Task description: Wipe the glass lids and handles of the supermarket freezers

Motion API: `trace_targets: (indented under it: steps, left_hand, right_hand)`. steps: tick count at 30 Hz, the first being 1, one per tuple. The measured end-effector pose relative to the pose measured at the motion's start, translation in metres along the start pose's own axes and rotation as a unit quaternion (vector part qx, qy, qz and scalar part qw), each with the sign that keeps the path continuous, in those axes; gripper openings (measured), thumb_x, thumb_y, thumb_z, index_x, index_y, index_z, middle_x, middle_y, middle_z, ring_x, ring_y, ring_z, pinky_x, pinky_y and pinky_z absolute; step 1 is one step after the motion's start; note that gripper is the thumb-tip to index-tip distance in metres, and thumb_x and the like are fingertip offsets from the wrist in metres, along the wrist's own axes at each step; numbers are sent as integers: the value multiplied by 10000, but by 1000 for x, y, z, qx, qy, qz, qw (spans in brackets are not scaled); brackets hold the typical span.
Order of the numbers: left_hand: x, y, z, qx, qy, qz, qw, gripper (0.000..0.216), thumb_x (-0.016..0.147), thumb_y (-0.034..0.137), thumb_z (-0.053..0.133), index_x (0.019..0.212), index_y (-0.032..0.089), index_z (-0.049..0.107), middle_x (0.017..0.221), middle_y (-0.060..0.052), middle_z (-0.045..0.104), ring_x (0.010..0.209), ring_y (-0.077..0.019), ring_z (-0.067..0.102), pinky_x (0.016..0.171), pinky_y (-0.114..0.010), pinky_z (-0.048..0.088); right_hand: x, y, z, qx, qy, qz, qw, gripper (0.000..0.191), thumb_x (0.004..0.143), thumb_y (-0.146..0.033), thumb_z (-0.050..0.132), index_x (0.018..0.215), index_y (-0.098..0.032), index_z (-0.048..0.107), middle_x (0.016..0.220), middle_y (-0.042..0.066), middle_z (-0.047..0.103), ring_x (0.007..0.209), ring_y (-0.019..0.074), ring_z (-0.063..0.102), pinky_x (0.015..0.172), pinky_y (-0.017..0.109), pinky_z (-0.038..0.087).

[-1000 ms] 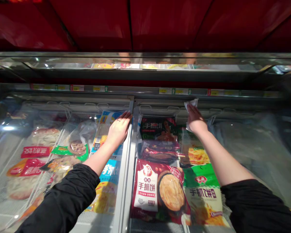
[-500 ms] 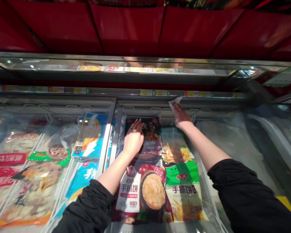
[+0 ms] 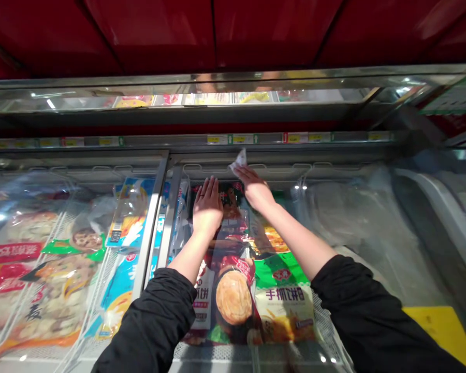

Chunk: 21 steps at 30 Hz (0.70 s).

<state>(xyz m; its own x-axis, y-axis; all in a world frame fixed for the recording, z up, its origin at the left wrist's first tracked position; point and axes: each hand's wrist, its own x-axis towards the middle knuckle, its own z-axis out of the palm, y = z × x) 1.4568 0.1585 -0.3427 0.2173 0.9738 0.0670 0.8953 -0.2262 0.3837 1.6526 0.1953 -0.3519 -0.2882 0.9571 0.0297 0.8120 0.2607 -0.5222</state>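
My left hand lies flat with its fingers stretched out, apparently on the clear glass lid over the freezer chest. Beneath it show a dark food packet and a dark red packet picturing a round flatbread. To its right, my right hand holds a white tissue that sticks out past its fingertips near the back edge of the freezer. A green and cream flatbread packet lies inside, nearer to me than the right hand.
A metal frame bar divides the freezer; bagged frozen food and blue packets lie left of it. Price labels line the rear rail. Red panels overhang above. A yellow sheet is at right.
My right hand has moved left with the tissue, closer to my left hand. My left hand stays flat, its fingers now straighter. The view has shifted slightly.
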Motion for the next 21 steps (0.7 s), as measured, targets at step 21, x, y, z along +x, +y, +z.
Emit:
trace_targets:
  steps: [21]
  left_hand:
    - [-4,-14,4,-159,31,-24,986,616,883,1,451,1448,160,642,1535,-96,627,1480,-219,542,1288,-424,406]
  right_hand:
    - [-120,-73,19,-26,17,73,997,766,874,12,359,1617,-147,460,1657,99,487,1588,243,376,1329,533,315]
